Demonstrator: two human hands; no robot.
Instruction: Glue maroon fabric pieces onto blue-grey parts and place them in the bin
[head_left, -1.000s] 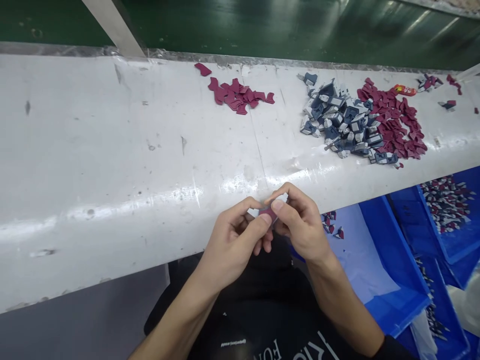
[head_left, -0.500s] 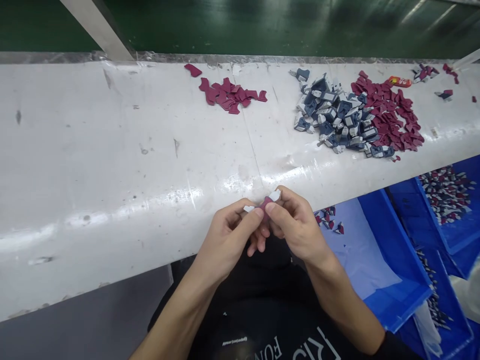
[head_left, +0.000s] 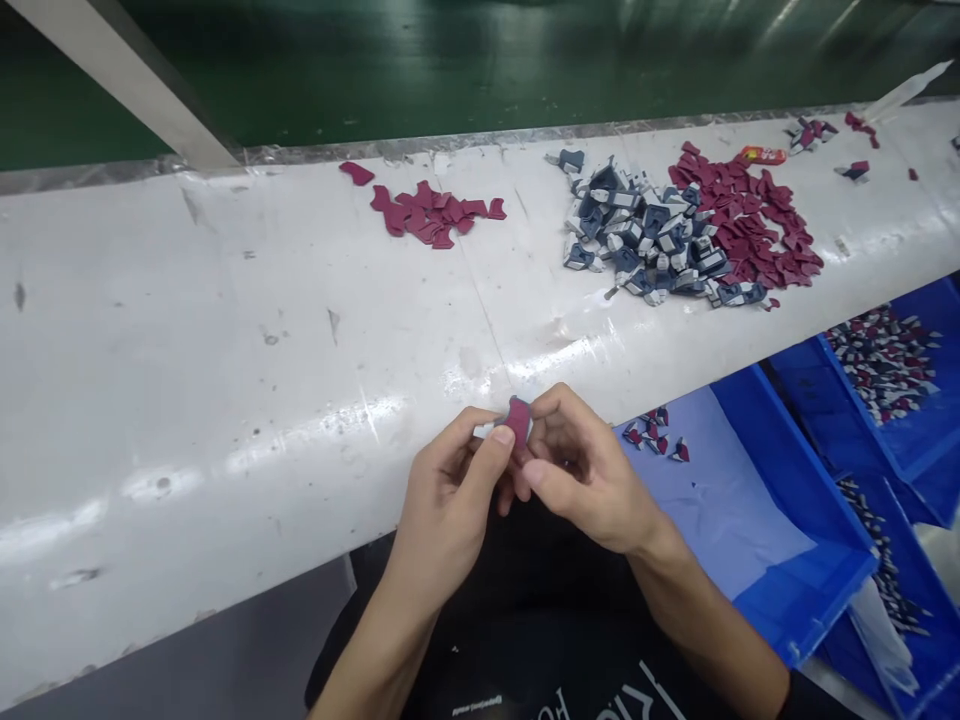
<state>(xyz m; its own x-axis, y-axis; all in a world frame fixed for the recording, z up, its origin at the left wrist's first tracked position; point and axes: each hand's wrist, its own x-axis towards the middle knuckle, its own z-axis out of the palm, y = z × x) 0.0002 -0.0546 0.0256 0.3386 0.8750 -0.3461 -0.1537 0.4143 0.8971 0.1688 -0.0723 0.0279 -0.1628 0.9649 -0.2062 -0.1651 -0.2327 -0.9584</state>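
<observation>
Small maroon flat plastic piece (head_left: 518, 421): held upright at the near edge of the white glossy desk (head_left: 225, 330), pinched between both hands. A pale sliver shows just left of it, too small to identify.

Left hand (head_left: 450, 500): grip pressed on the maroon piece, thumb up against its left side.

Right hand (head_left: 585, 470): fingers curled, grip closed on the piece's right side.

Small scatter of maroon flat pieces (head_left: 431, 212): far side of desk, well apart from the hands.

Heap of blue-and-white moulded parts (head_left: 645, 240): far right of desk, touching a wider pile of maroon pieces (head_left: 750, 225).

Blue plastic bins (head_left: 795, 500): below the desk's right end, holding mixed small parts.
</observation>
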